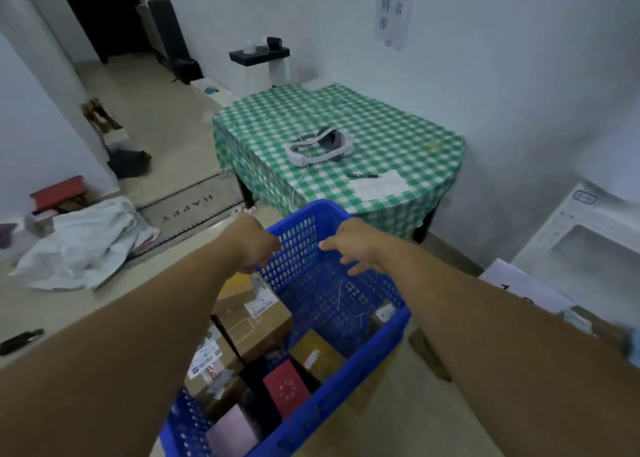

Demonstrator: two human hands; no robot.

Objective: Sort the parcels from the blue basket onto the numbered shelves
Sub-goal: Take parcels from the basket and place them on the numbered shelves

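Forearms (138, 335): both stretch forward over the basket (311, 283).
Left hand (254, 245): fingers (269, 248) curl round the basket's left rim, holding it.
Right hand (358, 245): fingers spread wide, holding nothing, near the far rim.
Parcels (256, 321): inside the basket; stiff cardboard, likely light; grip opposite sides.
Bench (381, 134): just beyond the basket.

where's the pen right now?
Head view, right of centre: the pen lies on the green checked table, between the white headset and the sheet of paper, beyond the blue basket.

Left hand (258, 245) grips basket (346, 304) (right hand (353, 245) splayed).
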